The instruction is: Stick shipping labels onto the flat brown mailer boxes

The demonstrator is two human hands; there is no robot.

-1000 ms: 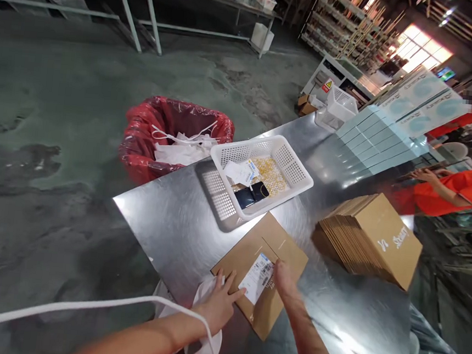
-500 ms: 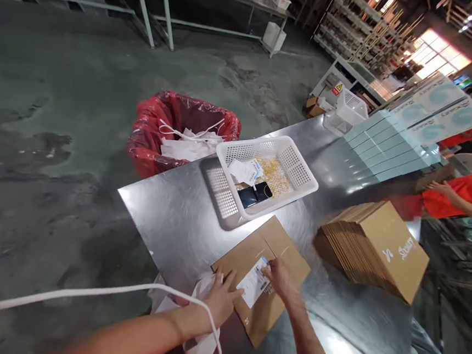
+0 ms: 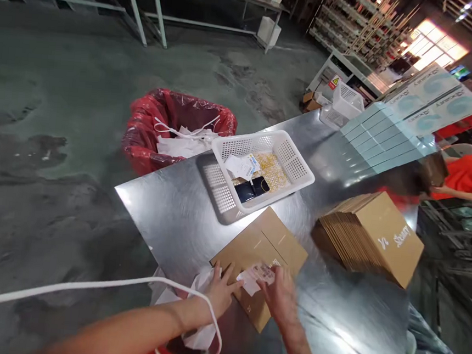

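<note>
A flat cardboard box (image 3: pixel 262 235) lies on the metal table in front of me. My left hand (image 3: pixel 221 292) rests on its near left edge, fingers spread. A paper shipping label (image 3: pixel 254 278) is pinched in my right hand (image 3: pixel 278 293) at one corner. The label looks bent up from the cardboard and is smeared by motion; how much of it still sticks, I cannot tell. Crumpled white paper (image 3: pixel 198 332) is under and beside my left wrist. A white cord (image 3: pixel 86 285) passes over my left forearm.
Beyond the box stands a white plastic basket (image 3: pixel 308 179) holding papers, a dark phone-like object and yellowish strips. A red-lined bin (image 3: pixel 140 135) with paper scraps is at the table's far left edge. Stacked cartons (image 3: pixel 391 240), pale blue boxes (image 3: pixel 382 137) and an orange-sleeved person are rightward.
My right hand has drawn toward me with the label, which lay flat before and is now bent up. My left hand stays on the cardboard. The view has shifted slightly.
</note>
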